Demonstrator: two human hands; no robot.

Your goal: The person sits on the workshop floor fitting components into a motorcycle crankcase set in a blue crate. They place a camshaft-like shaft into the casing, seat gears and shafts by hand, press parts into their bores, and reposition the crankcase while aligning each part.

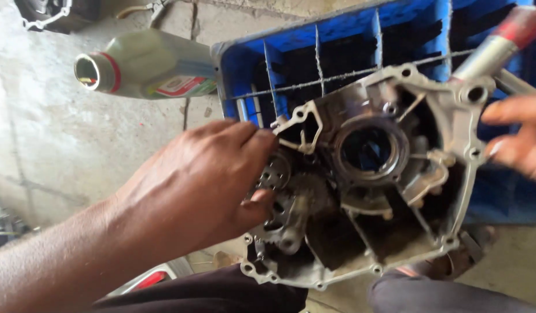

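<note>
A grey metal engine case half (395, 174) rests on the edge of a blue plastic crate (360, 35), its open side up. Gears (279, 191) sit in its left part and a round bearing hole (369, 150) is in the middle. My left hand (204, 179) reaches in from the left, with fingers and thumb closed around the gear cluster. My right hand (520, 136) is at the case's right edge, fingers curled against the rim. A tool with a silver shaft and red grip (499, 43) sticks up at the top right, blurred.
An open grey plastic oil bottle (146, 66) lies on its side on the concrete floor (59, 145) at the upper left. The crate has divider walls inside. My dark-trousered knees (221, 293) are below the case.
</note>
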